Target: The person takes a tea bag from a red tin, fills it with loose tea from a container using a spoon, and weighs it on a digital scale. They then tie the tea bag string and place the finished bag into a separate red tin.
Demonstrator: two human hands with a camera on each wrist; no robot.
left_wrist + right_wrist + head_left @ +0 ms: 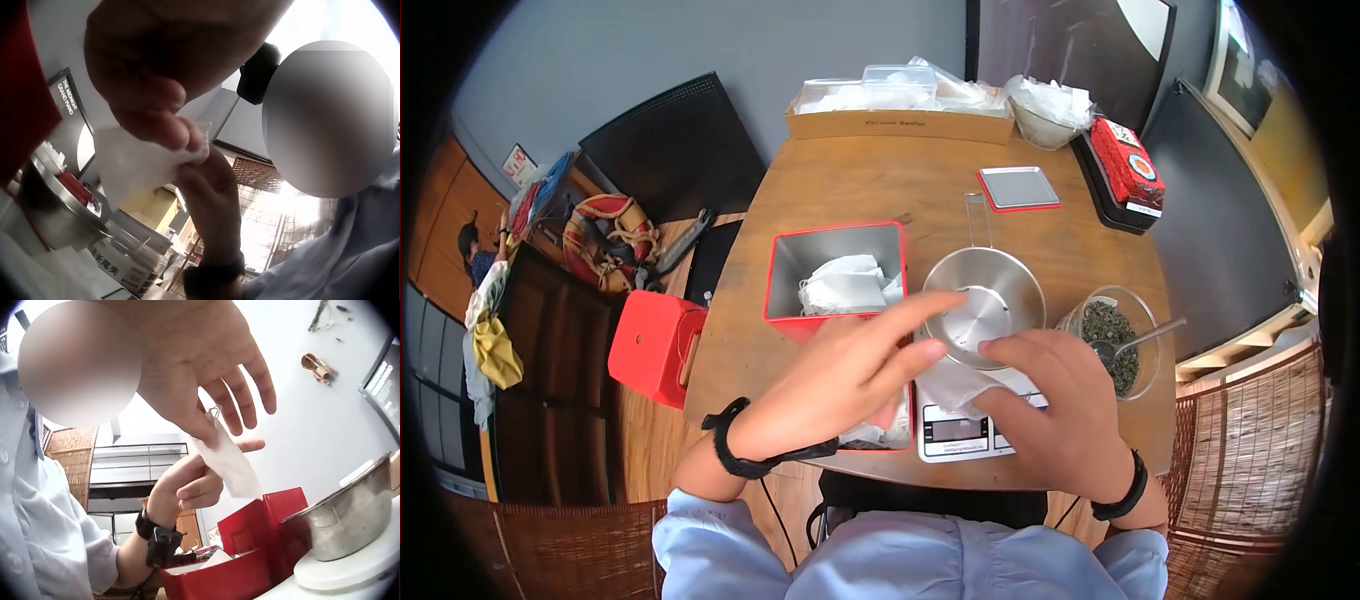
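My right hand [1060, 405] pinches a thin white drawstring tea bag [231, 467] near its top, with the looped string showing by the thumb. The bag hangs flat in front of the steel pan [940, 268]. My left hand [845, 370] is close beside the bag, index finger and thumb stretched out and apart, the other fingers loosely bent. In the left wrist view its fingertips overlap the bag [134, 169]. Below the hands is a white digital scale [955, 448] with the pan on it. To the right, a glass bowl [1152, 350] contains dark dried leaves and a spoon [1150, 337].
A red-rimmed tin [772, 280] with white bags stands left of the pan; another lies partly under my left hand. Further back are a grey-topped red lid [1020, 187], a cardboard box [900, 123], a bowl of white bags [1045, 125] and a red packet [1127, 165].
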